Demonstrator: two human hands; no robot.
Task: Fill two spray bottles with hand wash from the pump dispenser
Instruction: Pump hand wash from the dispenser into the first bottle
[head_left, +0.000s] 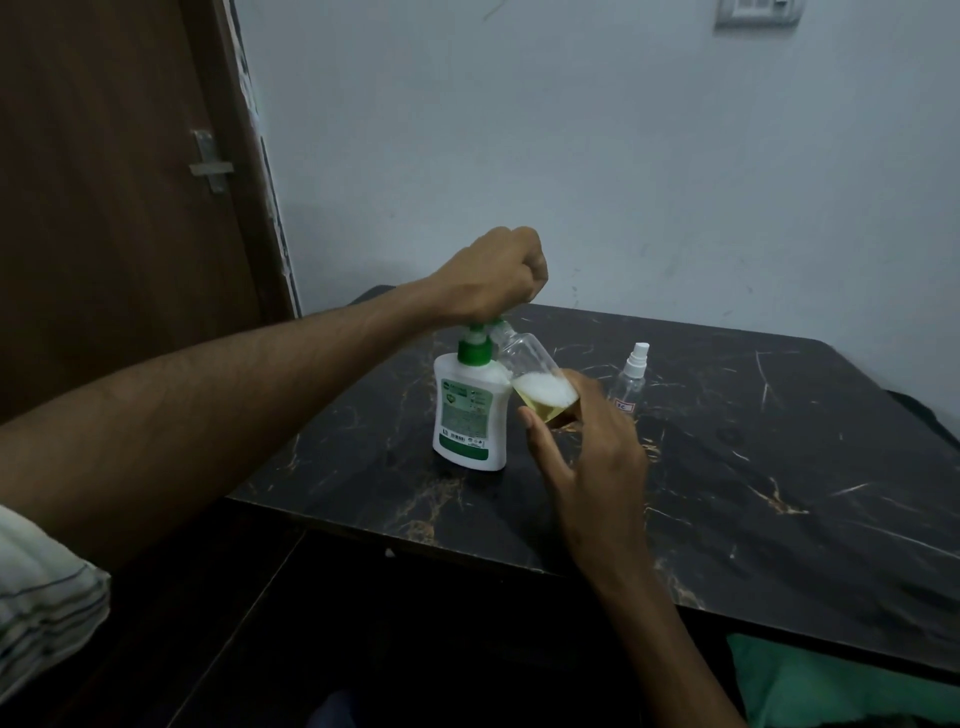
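— Pump dispenser (470, 410) location? 
— Upright, table (779, 467) left. Left hand (491, 275) fisted on its pump. 
— Right hand (582, 452)? 
— Pinching tilted spray bottle (535, 379), mouth at nozzle; second bottle (631, 379) right.

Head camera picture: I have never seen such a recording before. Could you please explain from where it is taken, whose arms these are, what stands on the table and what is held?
There is no machine here. The one picture comes from a camera worn on a person's head, looking forward and down, so both arms are that person's own.

On the dark marble-patterned table stands a white pump dispenser with a green pump. The left hand, closed like a fist, presses down on the pump.

The right hand holds a clear bottle, tilted with its open neck at the pump's spout. It has yellowish liquid and white foam at its bottom.

Further back stands a second clear spray bottle, upright, with its white spray top on.
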